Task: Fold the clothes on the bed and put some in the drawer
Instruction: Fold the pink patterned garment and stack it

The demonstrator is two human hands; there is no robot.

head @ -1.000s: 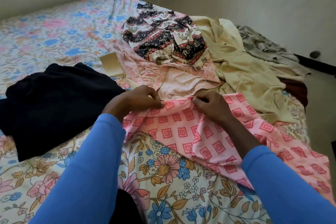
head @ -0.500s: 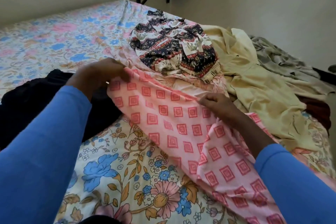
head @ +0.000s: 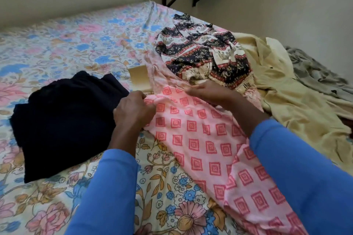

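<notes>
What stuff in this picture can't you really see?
- The drawer: nowhere in the head view.
- Pink squared cloth: the bottom edge cuts off its lower end; the right sleeve covers part.
- Right hand: blurred, so its grip is unclear.
- Tan flat thing: partly under pale pink clothes; cannot tell what it is.
- Grey cloth: cut by the right edge.

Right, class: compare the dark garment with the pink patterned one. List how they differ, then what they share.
Pattern: the dark garment is plain; the pink garment carries red squares. State: the dark garment lies folded; the pink garment stretches out unfolded. Handling: the dark garment lies unheld; the left hand and right hand hold the pink garment. Both lie on the floral sheet.
</notes>
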